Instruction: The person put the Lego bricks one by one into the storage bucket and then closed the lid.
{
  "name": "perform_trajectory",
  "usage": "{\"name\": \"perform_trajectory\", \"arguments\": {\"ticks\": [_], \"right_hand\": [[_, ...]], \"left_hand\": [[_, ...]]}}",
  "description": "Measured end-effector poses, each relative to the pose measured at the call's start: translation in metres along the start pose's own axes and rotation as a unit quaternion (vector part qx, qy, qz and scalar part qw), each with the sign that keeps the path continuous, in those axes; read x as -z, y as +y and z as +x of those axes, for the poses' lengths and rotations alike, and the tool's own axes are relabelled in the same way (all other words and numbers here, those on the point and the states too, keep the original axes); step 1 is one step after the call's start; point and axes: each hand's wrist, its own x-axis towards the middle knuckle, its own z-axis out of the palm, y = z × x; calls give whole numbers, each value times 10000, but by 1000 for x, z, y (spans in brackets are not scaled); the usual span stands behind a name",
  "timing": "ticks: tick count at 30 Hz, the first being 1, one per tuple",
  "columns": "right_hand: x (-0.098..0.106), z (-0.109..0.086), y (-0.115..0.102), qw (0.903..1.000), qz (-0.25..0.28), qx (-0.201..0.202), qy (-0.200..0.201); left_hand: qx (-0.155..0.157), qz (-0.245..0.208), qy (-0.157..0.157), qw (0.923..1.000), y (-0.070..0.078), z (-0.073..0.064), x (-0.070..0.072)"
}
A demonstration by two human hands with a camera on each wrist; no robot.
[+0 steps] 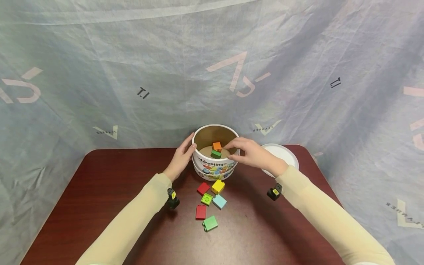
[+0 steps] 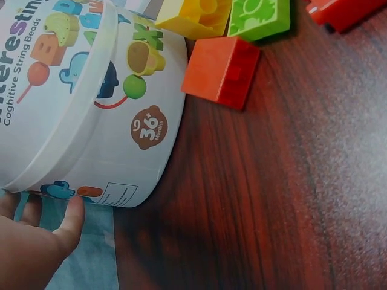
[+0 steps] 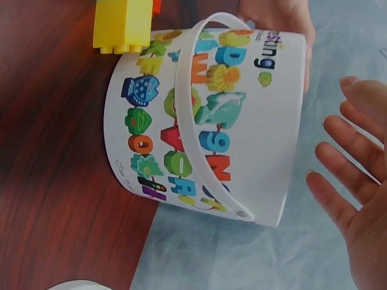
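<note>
A white toy bucket [image 1: 216,169] with printed pictures stands upright near the back of the table. My left hand [image 1: 180,160] rests against its left side, fingers extended; in the left wrist view the fingertips [image 2: 74,214] touch the wall. Over the bucket's right rim is my right hand [image 1: 250,152], its fingers parted and holding nothing. The right wrist view also shows these fingers [image 3: 338,187] spread beside the opening. Inside the bucket are an orange block [image 1: 216,146] and a green block [image 1: 216,154]. Whether they touch the bottom I cannot tell.
In front of the bucket lie a yellow block [image 1: 218,186], a red block [image 1: 203,188], a lime block [image 1: 207,199], a light blue block [image 1: 219,201], another red block [image 1: 200,212] and a green block [image 1: 210,223]. A white lid [image 1: 288,156] lies at right. Grey cloth [image 1: 185,73] hangs behind.
</note>
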Motion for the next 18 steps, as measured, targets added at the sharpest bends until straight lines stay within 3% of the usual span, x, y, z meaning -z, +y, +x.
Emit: {"name": "perform_trajectory", "arguments": {"ticks": [5, 18], "right_hand": [[0, -6, -6, 9996, 93, 264, 39], [-6, -25, -20, 9995, 62, 184, -234]], "left_hand": [[-30, -16, -19, 10000, 0, 2, 0], [-3, 71, -170, 9998, 0, 1, 3]]}}
